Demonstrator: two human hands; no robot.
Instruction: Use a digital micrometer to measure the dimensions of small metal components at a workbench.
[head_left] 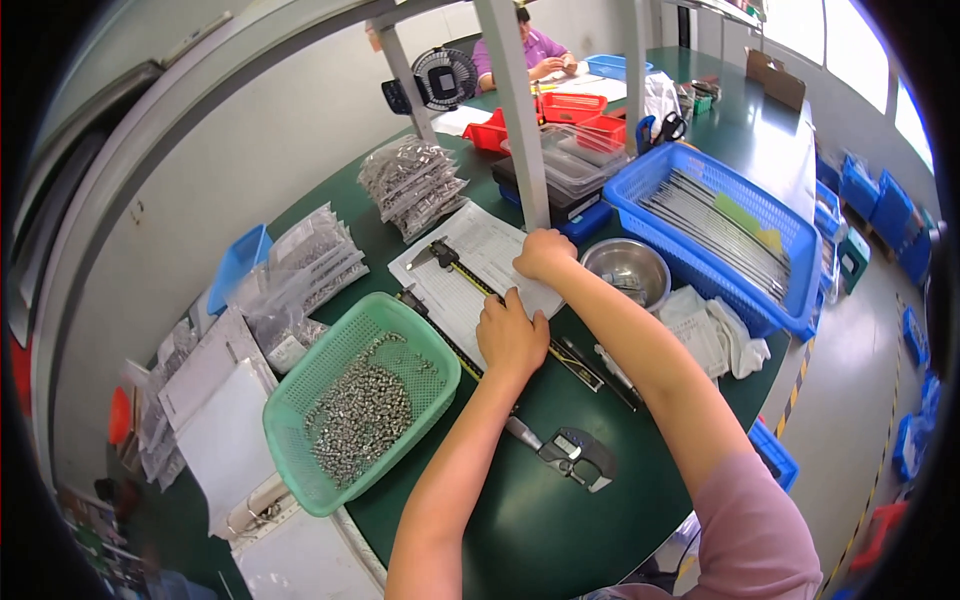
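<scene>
My left hand (pixel 512 335) lies over the near edge of printed sheets (pixel 490 232), fingers spread, beside a digital caliper (pixel 462 268) whose beam runs toward it. Just beyond it, my right hand (pixel 545 256) rests on the sheets' right edge with fingers curled down; whatever is under them is hidden. A second caliper (pixel 428 316) lies between the sheets and a green basket (pixel 278 440) of small shiny metal parts (pixel 360 420). Between my forearms is a digital micrometer (pixel 572 455). Near my right forearm stands a steel bowl (pixel 652 264) with small pieces inside.
A blue basket (pixel 622 192) of long thin rods stands at right, near white gloves (pixel 738 340). Bagged metal parts (pixel 410 185) are stacked behind the sheets. A grey post (pixel 515 120) rises beyond my right hand. Across the table sits another person (pixel 545 50) near red trays (pixel 575 106).
</scene>
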